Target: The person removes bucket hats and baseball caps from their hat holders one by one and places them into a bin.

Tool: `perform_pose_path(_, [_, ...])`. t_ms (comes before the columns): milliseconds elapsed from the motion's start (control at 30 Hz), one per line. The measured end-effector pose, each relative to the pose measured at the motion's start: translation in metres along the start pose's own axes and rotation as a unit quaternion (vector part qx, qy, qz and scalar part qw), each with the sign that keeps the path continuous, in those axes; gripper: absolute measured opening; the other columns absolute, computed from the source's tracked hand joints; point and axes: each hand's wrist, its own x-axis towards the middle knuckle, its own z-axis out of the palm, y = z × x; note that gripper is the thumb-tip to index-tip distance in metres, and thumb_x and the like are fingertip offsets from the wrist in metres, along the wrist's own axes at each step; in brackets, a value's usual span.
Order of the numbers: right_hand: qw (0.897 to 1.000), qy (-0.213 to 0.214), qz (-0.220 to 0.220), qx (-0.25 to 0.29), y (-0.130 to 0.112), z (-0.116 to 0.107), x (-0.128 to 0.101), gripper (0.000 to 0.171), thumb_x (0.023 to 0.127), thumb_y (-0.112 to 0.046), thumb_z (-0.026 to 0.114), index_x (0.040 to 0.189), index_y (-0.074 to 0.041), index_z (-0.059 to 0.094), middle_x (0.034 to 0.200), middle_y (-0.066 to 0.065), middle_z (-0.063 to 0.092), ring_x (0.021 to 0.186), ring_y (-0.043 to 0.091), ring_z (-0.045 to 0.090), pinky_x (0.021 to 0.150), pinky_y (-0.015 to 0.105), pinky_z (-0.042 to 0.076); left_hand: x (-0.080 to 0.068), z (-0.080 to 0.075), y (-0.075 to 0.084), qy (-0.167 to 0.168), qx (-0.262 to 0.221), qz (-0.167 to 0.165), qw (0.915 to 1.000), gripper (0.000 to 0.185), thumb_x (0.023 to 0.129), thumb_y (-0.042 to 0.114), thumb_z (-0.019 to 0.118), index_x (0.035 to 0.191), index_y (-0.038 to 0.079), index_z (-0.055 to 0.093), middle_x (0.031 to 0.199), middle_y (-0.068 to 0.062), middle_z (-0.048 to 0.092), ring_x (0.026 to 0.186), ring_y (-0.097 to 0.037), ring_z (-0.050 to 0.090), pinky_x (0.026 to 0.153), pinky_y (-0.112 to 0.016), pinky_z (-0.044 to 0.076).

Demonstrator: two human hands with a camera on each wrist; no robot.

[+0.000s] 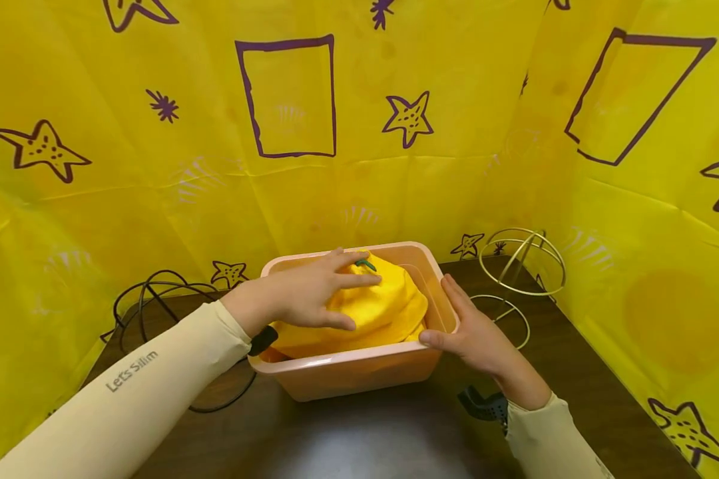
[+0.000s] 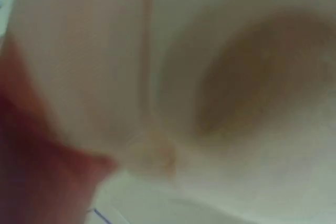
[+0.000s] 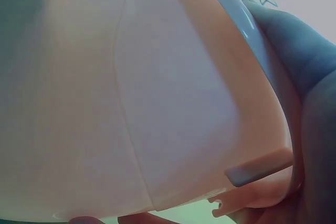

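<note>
A pink plastic basin (image 1: 359, 379) stands on the dark table, with a bunched yellow cloth item (image 1: 389, 303) inside it. A small green strip (image 1: 365, 265) shows on top of the cloth. My left hand (image 1: 311, 289) lies over the cloth with its fingers spread and fairly straight; the hand covers part of the cloth. At the basin's right end, my right hand (image 1: 476, 336) holds the rim, thumb at the near corner and fingers along the outer side. The right wrist view shows that hand (image 3: 315, 108) against the basin (image 3: 173, 103). The left wrist view is a pale blur.
Black wire loops (image 1: 162, 289) lie left of the basin. Gold wire hoops (image 1: 522, 261) stand to the right, near the table's back corner. Yellow sheets (image 1: 359, 186) with purple drawings hang behind and at both sides of the table (image 1: 347, 439).
</note>
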Motion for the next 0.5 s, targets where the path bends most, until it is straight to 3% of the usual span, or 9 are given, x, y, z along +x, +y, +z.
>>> perform_pose_path(100, [1.0, 0.0, 0.003, -0.001, 0.0, -0.001, 0.0, 0.112, 0.081, -0.046, 0.08, 0.16, -0.007, 0.012, 0.166, 0.006, 0.006, 0.144, 0.042, 0.022, 0.11, 0.063, 0.021, 0.002, 0.008, 0.002, -0.084, 0.004, -0.018, 0.9963, 0.093, 0.081, 0.073, 0.063, 0.158, 0.047, 0.016, 0.165, 0.003, -0.014, 0.146, -0.046, -0.007, 0.108, -0.069, 0.018])
perform_pose_path(167, [1.0, -0.001, 0.004, -0.003, 0.0, -0.001, 0.0, 0.112, 0.081, -0.047, 0.08, 0.16, -0.007, 0.012, 0.166, 0.007, 0.006, 0.143, 0.043, 0.022, 0.11, 0.063, 0.021, 0.005, 0.014, 0.002, -0.107, 0.008, -0.027, 0.9938, 0.097, 0.078, 0.08, 0.057, 0.156, 0.052, 0.006, 0.163, 0.006, -0.023, 0.146, -0.045, -0.013, 0.105, -0.073, 0.016])
perform_pose_path(300, [1.0, -0.001, 0.006, -0.001, -0.001, -0.001, 0.001, 0.112, 0.081, -0.046, 0.08, 0.16, -0.007, 0.012, 0.166, 0.007, 0.006, 0.144, 0.042, 0.022, 0.11, 0.062, 0.021, 0.013, 0.023, -0.002, -0.116, 0.02, -0.033, 0.9925, 0.094, 0.079, 0.084, 0.049, 0.153, 0.057, -0.002, 0.162, 0.008, -0.024, 0.145, -0.046, -0.009, 0.104, -0.075, 0.018])
perform_pose_path(500, [1.0, -0.003, 0.01, 0.003, -0.002, 0.0, 0.0, 0.11, 0.082, -0.043, 0.08, 0.161, -0.007, 0.011, 0.166, 0.007, 0.006, 0.144, 0.042, 0.02, 0.11, 0.063, 0.02, 0.023, 0.04, -0.006, -0.135, 0.021, -0.021, 0.9904, 0.086, 0.087, 0.073, 0.053, 0.154, 0.055, 0.002, 0.163, 0.006, -0.022, 0.143, -0.054, 0.001, 0.101, -0.075, 0.023])
